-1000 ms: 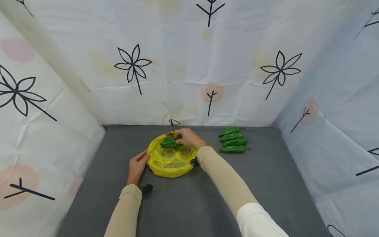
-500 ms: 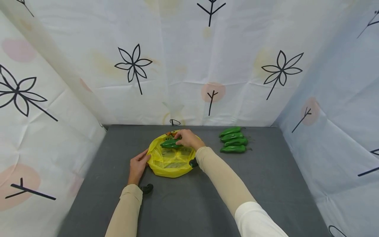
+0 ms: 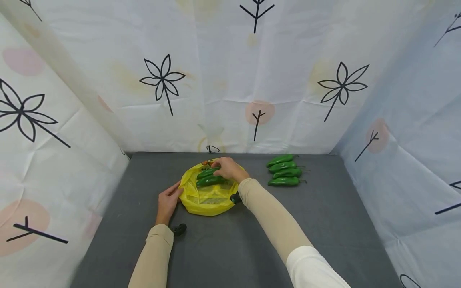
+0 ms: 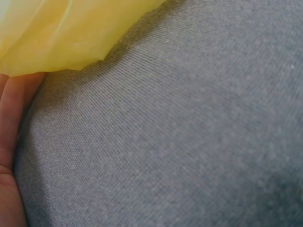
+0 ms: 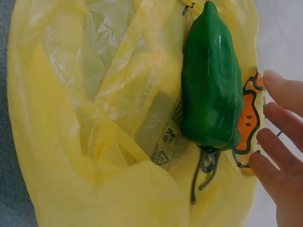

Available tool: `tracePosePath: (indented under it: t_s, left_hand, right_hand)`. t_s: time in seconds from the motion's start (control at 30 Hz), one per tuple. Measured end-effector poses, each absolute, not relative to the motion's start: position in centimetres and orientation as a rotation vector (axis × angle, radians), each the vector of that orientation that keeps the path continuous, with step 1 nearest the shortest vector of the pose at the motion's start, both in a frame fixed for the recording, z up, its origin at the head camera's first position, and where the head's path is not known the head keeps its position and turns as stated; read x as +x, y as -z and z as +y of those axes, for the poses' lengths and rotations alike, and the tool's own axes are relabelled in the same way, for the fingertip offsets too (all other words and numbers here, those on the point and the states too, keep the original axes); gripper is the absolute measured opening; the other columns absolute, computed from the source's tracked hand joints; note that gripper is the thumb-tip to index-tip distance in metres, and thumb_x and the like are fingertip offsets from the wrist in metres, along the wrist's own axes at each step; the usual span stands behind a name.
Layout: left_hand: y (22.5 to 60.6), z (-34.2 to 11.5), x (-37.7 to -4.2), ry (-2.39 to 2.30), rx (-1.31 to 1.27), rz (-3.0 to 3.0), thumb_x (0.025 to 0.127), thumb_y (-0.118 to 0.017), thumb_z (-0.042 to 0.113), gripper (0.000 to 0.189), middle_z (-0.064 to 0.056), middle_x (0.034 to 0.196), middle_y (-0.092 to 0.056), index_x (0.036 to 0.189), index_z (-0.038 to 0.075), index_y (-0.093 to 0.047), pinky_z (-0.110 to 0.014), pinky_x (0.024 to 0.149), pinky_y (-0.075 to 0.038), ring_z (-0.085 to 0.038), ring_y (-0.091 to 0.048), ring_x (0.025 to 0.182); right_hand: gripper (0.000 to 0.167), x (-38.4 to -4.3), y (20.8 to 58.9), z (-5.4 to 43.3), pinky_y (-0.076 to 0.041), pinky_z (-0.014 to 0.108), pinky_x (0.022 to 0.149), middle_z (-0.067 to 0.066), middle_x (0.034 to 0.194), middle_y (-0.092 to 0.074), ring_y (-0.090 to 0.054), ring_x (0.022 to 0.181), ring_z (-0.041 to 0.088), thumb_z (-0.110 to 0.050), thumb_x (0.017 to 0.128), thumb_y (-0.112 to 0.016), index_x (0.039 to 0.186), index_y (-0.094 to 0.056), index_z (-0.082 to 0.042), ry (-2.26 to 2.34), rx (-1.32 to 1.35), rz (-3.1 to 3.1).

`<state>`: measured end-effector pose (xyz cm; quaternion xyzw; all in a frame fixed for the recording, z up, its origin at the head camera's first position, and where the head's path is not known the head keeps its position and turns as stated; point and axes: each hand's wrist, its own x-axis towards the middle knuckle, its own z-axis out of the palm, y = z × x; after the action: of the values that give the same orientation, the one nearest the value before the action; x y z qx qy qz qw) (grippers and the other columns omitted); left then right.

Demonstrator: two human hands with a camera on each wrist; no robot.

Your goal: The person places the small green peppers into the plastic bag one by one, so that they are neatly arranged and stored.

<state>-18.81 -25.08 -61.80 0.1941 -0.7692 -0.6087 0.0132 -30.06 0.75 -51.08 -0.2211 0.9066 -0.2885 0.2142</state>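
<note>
While the bag (image 3: 210, 210) is held at its left edge by the left hand (image 3: 168, 202), two peppers can be seen inside it, so the work is judged to be partly done. The far pepper (image 3: 205, 173) and the near pepper (image 3: 210, 181) are laid side by side toward the back of the bag, with their tips turned left. In the head view, their stem ends are partly covered by the right hand (image 3: 228, 168). From the right wrist, the fingers of that hand are seen loosely spread, with nothing held in them, and a small gap is shown between them and the green pepper. Only one pepper is shown well from that side, but two stems (image 5: 195, 182) are seen below it, so the other one is probably hidden behind it. From the left wrist, the left fingers are seen tucked under the bag's edge with their tips hidden; how hard the bag is squeezed cannot be told. Four more peppers (image 3: 287, 173) are left on the table (image 3: 223, 256), to the right of the bag, lined up close together. None of those is being touched, so the bigger part of the work seems to be left.
</note>
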Motion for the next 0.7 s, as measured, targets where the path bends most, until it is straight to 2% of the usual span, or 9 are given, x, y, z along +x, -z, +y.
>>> tracePosePath:
  t_s: [0.23,0.37,0.5,0.7]
  left_hand:
    - [61.8,-25.0,-18.8,1.872,0.606,-2.424,0.097,-0.068,0.044,0.048,-0.007,0.143,-0.065,0.141,0.027,-0.063,-0.016,0.074,-0.054,0.0,-0.062,0.097]
    - [61.7,-25.0,-18.8,1.856,0.605,-2.432,0.098,-0.068,0.044,0.047,-0.007,0.142,-0.065,0.141,0.027,-0.063,-0.016,0.074,-0.053,0.001,-0.062,0.094]
    - [61.5,-24.9,-18.8,1.839,0.599,-2.43,0.098,-0.068,0.043,0.047,-0.008,0.141,-0.066,0.141,0.026,-0.064,-0.015,0.072,-0.053,0.002,-0.062,0.092]
    - [61.4,-24.8,-18.7,1.823,0.592,-2.432,0.099,-0.066,0.04,0.046,-0.011,0.141,-0.065,0.142,0.023,-0.063,-0.015,0.071,-0.052,0.001,-0.061,0.088]
  right_hand:
    - [0.042,-29.8,49.9,1.1,-0.048,0.042,0.11,0.006,0.145,-0.059,-0.055,0.135,0.026,-0.025,0.101,-0.066,0.14,-0.062,-0.01,0.793,-0.661,2.577]
    - [0.043,-29.6,49.1,1.5,-0.042,0.047,0.116,0.008,0.15,-0.053,-0.046,0.142,0.031,-0.03,0.103,-0.062,0.142,-0.06,-0.012,0.755,-0.706,2.659]
    - [0.05,-29.4,48.8,2.0,-0.036,0.055,0.119,0.007,0.16,-0.041,-0.036,0.148,0.036,-0.04,0.103,-0.061,0.148,-0.053,-0.02,0.652,-0.709,2.755]
    - [0.068,-29.2,48.6,2.8,-0.026,0.059,0.124,0.004,0.169,-0.024,-0.024,0.154,0.036,-0.056,0.1,-0.057,0.159,-0.036,-0.029,0.484,-0.649,2.869]
